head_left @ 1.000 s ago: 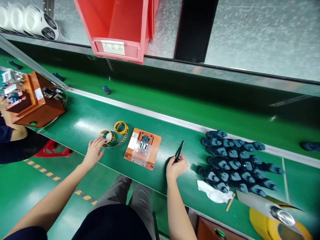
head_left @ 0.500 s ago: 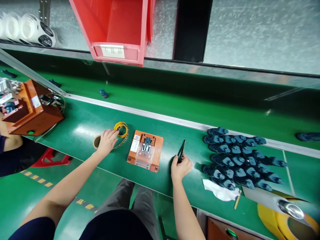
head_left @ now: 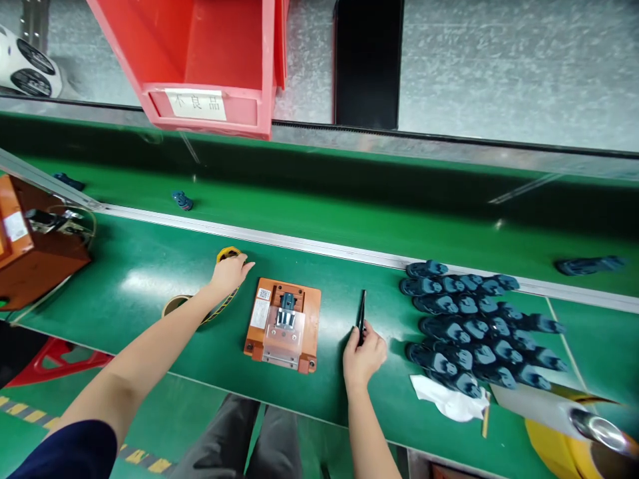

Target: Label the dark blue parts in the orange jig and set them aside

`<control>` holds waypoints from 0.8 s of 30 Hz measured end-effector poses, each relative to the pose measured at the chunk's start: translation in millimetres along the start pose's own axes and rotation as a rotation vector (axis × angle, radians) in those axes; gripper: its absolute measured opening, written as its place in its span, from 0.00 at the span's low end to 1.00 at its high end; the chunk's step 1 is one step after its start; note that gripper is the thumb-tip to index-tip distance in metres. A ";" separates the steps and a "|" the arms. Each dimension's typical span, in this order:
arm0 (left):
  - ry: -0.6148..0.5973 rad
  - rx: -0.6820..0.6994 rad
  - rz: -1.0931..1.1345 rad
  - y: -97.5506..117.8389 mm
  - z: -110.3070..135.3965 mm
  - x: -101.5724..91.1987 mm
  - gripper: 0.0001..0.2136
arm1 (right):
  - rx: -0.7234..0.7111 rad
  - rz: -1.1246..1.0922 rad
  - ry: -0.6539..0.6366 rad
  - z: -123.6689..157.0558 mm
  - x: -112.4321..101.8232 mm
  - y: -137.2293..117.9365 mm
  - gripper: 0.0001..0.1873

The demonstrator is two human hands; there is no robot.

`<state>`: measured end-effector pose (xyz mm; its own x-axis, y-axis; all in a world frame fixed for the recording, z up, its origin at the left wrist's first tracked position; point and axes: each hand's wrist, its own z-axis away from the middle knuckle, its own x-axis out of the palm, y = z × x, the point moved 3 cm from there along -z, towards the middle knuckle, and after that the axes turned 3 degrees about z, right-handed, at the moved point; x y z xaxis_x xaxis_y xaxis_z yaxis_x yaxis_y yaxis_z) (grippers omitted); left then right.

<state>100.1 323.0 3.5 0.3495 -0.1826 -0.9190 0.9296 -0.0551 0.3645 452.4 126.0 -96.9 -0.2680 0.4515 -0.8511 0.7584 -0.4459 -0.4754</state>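
Observation:
My left hand (head_left: 229, 274) reaches over a coil of yellow strip (head_left: 228, 253) with dark markings, fingers curled on it and mostly hidden. Part of the strip runs down toward a cardboard-coloured roll core (head_left: 176, 305), partly behind my forearm. My right hand (head_left: 365, 356) holds slim black tweezers (head_left: 362, 309), tips pointing away from me. Between my hands lies an orange fixture (head_left: 310, 313) with a clear plate. A dark blue-grey plastic part (head_left: 287, 301) sits in the fixture.
Several rows of dark parts (head_left: 469, 326) stand at right, beside a white cloth (head_left: 452, 399) and a large yellow roll (head_left: 549, 439). A red bin (head_left: 200, 110) and a black panel (head_left: 368, 66) are on the shelf above. An orange machine (head_left: 44, 246) stands at left.
My left hand has moved from the coil's near left side to over it and now covers much of it. My right hand keeps the tweezers, now pointing straighter away. The view has shifted slightly.

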 end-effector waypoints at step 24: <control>0.300 -0.350 0.926 -32.5 100.9 -8.4 0.11 | 0.280 -1.426 -1.040 -29.9 -4.3 -207.9 0.12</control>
<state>55.1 227.2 14.5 0.9155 0.2470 -0.3177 0.2465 0.2798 0.9279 313.6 239.8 12.2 -0.8729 -0.0086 0.4878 -0.4562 -0.3399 -0.8224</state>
